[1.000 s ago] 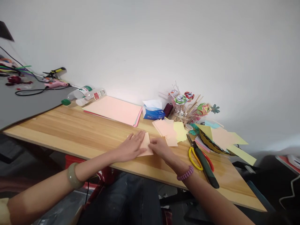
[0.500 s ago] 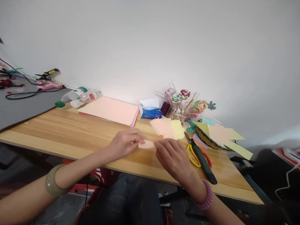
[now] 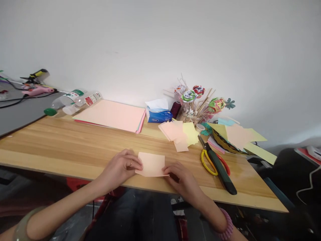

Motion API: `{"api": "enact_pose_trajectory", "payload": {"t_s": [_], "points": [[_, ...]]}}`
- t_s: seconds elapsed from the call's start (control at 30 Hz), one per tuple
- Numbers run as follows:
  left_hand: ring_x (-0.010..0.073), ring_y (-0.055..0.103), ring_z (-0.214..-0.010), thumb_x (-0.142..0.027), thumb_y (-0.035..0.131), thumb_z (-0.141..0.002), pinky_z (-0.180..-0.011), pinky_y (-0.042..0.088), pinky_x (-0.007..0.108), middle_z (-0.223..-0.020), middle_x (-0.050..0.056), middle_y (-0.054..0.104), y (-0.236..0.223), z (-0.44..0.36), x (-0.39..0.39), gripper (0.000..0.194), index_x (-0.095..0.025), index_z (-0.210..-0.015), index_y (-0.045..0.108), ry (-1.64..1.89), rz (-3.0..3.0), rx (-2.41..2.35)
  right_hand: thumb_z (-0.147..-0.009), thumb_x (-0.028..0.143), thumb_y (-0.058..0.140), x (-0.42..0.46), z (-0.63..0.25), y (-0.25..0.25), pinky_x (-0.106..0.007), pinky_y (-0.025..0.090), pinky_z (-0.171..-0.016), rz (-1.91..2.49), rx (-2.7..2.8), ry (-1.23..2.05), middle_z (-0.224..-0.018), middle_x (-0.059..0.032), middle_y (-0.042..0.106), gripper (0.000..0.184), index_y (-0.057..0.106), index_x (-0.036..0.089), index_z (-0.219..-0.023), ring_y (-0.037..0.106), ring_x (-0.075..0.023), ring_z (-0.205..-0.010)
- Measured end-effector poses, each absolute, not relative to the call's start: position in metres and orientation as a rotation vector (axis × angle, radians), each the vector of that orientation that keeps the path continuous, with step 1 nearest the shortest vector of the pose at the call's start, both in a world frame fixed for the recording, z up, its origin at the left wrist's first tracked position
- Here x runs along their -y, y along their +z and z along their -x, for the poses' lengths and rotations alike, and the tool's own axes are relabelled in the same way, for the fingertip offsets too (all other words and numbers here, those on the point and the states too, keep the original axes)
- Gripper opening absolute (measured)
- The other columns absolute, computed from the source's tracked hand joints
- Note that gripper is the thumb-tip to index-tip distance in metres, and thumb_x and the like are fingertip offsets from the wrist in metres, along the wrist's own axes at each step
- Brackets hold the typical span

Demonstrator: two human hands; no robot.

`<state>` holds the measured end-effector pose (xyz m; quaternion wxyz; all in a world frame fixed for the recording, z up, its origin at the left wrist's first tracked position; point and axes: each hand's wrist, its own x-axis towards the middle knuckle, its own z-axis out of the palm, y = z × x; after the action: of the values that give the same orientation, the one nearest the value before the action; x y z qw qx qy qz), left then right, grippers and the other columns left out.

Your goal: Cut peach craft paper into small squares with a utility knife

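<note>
Near the table's front edge, a small pale pink sheet of paper [image 3: 151, 163] is stretched between my two hands. My left hand [image 3: 124, 165], with a ring on one finger, pinches its left side. The lower right corner is gripped by my right hand [image 3: 181, 175], thumb below and fingers above. A fold or raised edge runs along the paper's near side. Beyond it lie loose pink paper pieces [image 3: 175, 132] and yellow paper pieces [image 3: 191, 133]. To the right of my right hand rest scissors [image 3: 209, 162] with yellow and red handles beside a dark-handled tool [image 3: 222, 175].
A stack of large coloured sheets [image 3: 112, 114] lies at the back, beside two plastic bottles [image 3: 75, 100]. Along the wall stand a blue tissue pack [image 3: 159, 115] and paper flowers [image 3: 189, 96] on sticks. A pink glue gun [image 3: 38, 90] is far left; more paper strips [image 3: 259, 152] lie right.
The paper, seen as a narrow strip before, now shows a broader face. Both hands have come nearer the front edge, and my right hand has turned so its fingertips show. The view has shifted slightly.
</note>
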<state>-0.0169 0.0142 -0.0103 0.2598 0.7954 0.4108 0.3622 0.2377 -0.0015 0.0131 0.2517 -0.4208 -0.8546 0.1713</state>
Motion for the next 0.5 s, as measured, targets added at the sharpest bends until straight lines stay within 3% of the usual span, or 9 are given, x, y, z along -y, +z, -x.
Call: {"api": "enact_pose_trajectory", "payload": {"t_s": [0.13, 0.33, 0.5], "points": [[0.0192, 0.055, -0.085, -0.031, 0.063, -0.080, -0.075, 0.046, 0.032, -0.079, 0.003, 0.066, -0.011, 0.017, -0.011, 0.013, -0.024, -0.073, 0.072, 0.989, -2.007, -1.251, -0.082, 0.017, 0.048, 0.006, -0.230, 0.009, -0.025, 0.047, -0.066, 1.379, 2.153, 0.477, -0.077, -0.0019, 0.065, 0.012, 0.059, 0.020, -0.077, 0.060, -0.0144, -0.073], [0.0185, 0.056, -0.076, -0.034, 0.059, -0.080, -0.069, 0.044, 0.031, -0.074, 0.002, 0.060, -0.012, 0.010, -0.009, 0.020, -0.023, -0.066, 0.070, 1.004, -1.931, -1.512, -0.079, 0.021, 0.048, 0.008, -0.212, 0.003, -0.024, 0.042, -0.054, 1.684, 1.911, 0.424, -0.066, -0.0004, 0.063, 0.011, 0.057, 0.020, -0.072, 0.059, -0.0146, -0.060], [0.0197, 0.056, -0.071, -0.039, 0.056, -0.081, -0.068, 0.044, 0.034, -0.066, 0.001, 0.060, -0.010, 0.007, -0.010, 0.026, -0.025, -0.064, 0.069, 0.851, -1.924, -1.622, -0.084, 0.036, 0.049, 0.009, -0.203, -0.003, -0.024, 0.038, -0.050, 1.847, 1.811, 0.317, -0.062, 0.0020, 0.061, 0.023, 0.056, 0.023, -0.067, 0.058, -0.0142, -0.056]]}}
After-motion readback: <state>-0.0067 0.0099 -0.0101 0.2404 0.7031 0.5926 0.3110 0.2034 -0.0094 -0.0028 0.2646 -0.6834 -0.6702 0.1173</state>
